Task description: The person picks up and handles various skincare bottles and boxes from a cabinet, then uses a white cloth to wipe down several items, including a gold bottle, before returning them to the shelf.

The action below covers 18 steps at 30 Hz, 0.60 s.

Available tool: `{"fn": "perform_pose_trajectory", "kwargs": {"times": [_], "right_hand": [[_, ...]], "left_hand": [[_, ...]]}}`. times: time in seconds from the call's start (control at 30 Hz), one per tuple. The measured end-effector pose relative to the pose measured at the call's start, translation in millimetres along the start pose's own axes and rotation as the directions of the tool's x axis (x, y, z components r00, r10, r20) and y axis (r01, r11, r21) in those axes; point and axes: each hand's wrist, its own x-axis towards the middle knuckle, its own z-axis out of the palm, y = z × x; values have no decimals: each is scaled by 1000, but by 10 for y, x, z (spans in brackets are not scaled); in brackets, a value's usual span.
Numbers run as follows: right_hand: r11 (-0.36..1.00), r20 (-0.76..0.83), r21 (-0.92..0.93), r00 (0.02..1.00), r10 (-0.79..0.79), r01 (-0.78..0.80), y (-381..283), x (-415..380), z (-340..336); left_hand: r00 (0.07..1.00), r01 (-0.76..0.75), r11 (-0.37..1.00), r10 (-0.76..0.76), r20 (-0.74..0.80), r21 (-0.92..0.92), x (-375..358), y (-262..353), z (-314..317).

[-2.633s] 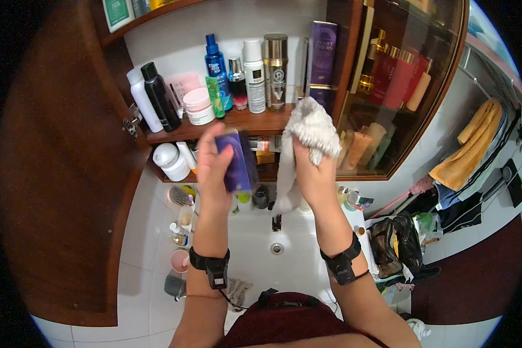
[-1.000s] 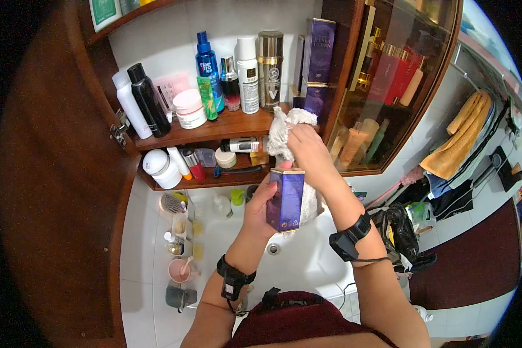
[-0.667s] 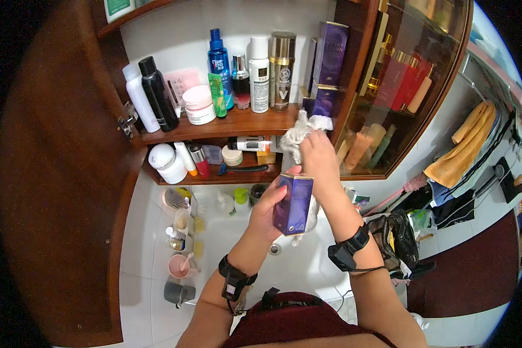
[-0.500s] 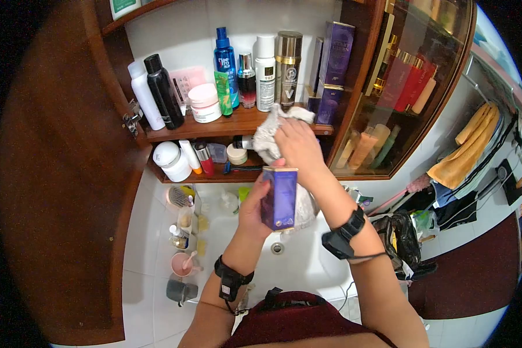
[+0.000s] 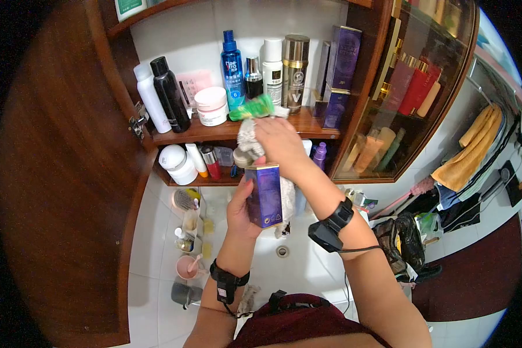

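My left hand [image 5: 239,213] is closed round a purple box [image 5: 265,197] with gold edging, held upright above the sink. My right hand [image 5: 283,146] presses a whitish cloth [image 5: 247,137] against the front of the middle cabinet shelf [image 5: 185,134]; part of the cloth hangs behind the box. Just beyond those fingers a green tube [image 5: 253,108] lies tilted on its side, slightly blurred, touching or very near the cloth. Behind it stand a blue spray bottle [image 5: 232,75], a dark serum bottle [image 5: 253,81] and a white bottle [image 5: 272,66]. Left of the tube is a white jar [image 5: 211,107].
An open wooden door [image 5: 69,174] flanks the cabinet at left. Purple boxes [image 5: 343,64] stand at the shelf's right end, beside a glass-fronted section [image 5: 383,133]. Jars and tubes fill the lower shelf [image 5: 223,181]. Below is a white sink [image 5: 261,269]; cups and a brush line its left side.
The green tube has gone from upright to tipped over. My right hand and the cloth have moved left along the shelf. The purple box has shifted slightly left in my left hand.
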Motion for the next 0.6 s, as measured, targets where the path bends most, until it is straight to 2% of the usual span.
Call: {"fn": "perform_pose_trajectory", "kwargs": {"times": [0.1,0.27,0.37,0.6], "right_hand": [[994,40,-32,994,104,-103,131,-143,-159],[995,61,-6,994,96,-96,215,-210,-281],[996,40,-2,996,85,-85,239,-225,-258],[993,-64,56,992,105,-101,183,-225,-168]], "left_hand": [[1000,18,1000,-18,24,-14,48,-75,38],[992,89,994,-94,80,59,128,-155,26],[997,63,953,-76,33,296,121,-110,93],[979,-190,822,119,163,537,167,379,315]]}}
